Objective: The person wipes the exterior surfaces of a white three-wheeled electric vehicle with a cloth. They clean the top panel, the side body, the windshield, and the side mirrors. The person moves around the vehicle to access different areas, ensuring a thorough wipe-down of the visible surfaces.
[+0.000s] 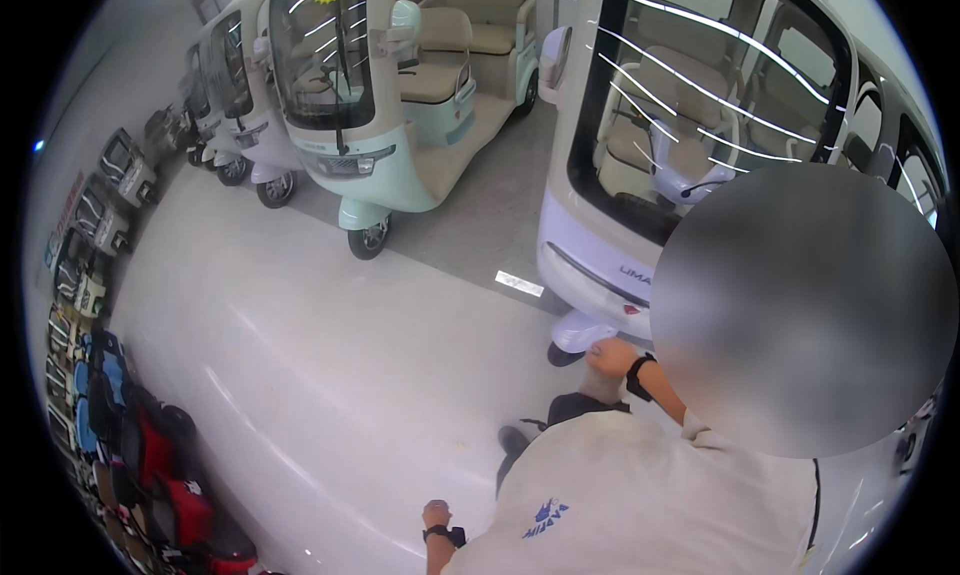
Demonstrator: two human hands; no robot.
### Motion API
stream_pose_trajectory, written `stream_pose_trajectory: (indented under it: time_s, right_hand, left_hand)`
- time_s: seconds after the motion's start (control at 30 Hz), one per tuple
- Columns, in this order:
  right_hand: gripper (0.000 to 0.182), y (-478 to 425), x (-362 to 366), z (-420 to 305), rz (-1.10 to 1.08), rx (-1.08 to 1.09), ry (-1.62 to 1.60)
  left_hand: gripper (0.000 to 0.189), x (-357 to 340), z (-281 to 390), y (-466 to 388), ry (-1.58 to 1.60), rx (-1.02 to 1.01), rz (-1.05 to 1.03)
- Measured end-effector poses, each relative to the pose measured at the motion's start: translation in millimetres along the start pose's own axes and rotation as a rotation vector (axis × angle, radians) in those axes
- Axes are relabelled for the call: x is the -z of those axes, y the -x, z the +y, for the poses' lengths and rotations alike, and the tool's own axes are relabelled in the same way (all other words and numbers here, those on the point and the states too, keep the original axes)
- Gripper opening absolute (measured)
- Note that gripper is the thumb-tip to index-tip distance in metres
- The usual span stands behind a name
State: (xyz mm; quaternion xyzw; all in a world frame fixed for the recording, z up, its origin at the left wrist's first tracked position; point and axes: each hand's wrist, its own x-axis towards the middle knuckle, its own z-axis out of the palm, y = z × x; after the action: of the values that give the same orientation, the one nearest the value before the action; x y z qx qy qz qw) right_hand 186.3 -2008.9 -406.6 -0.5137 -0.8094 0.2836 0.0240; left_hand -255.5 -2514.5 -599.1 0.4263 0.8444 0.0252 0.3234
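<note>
My right hand [611,357], with a black band at the wrist, has curled fingers and shows nothing in it. It appears beside the lilac front mudguard [579,333] of an enclosed electric tricycle [574,233]; whether they touch cannot be told. Low in the view, my left hand [437,514] is closed over the pale glossy floor [322,365], also with a black wristband and nothing visible in it. Between the hands are my light shirt [645,485], which bears a blue print, dark shorts and a grey shoe [514,440].
A mint-green three-wheeler [360,136] stands ahead, with more pale ones [259,136] in a row behind it. Red and black scooters [180,507] and small vehicles [124,170] line the left side. A white strip [519,284] lies on the floor. A round blur hides the right.
</note>
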Motion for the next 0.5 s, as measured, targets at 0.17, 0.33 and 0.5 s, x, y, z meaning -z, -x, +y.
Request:
stream_pose_trajectory:
  time_s: [0.17, 0.33, 0.5]
  right_hand:
    - [0.041, -70, 15, -76, -0.140, 0.020, 0.060]
    - [0.038, -171, 24, -110, 0.045, 0.003, -0.114]
    - [0.033, -276, 131, -167, 0.311, 0.092, -0.220]
  left_hand:
    - [0.017, 18, 36, -54, 0.530, 0.226, 0.109]
    - [0.026, 87, 126, -128, 0.863, 0.236, -0.031]
    - [0.026, 164, 162, -213, 0.470, 0.068, -0.020]
